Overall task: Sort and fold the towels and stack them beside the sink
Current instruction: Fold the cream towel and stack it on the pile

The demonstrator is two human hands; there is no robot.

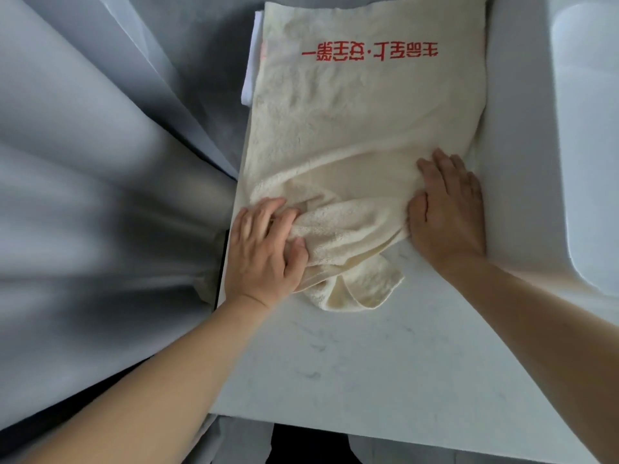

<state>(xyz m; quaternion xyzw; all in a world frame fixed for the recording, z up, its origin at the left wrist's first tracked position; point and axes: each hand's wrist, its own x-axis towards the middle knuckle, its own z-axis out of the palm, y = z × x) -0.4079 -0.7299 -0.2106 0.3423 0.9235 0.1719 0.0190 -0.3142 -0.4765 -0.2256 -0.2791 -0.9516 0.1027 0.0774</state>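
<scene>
folding step: left hand (pixel 264 249) gripped the cream towel (pixel 361 128) beside the sink (pixel 589 128); right hand (pixel 447 209) pressed it, fingers flat. next, the bunched near edge probably needed smoothing.

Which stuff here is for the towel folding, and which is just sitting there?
For the job:
cream towel with red writing
left hand gripping its bunched end
right hand pressing it flat
white towel underneath
countertop
sink

Just there:
grey curtain

Soft, even daylight — glare whitens the sink (pixel 589 95) at two o'clock, heavy streaked blur at nine o'clock.
</scene>
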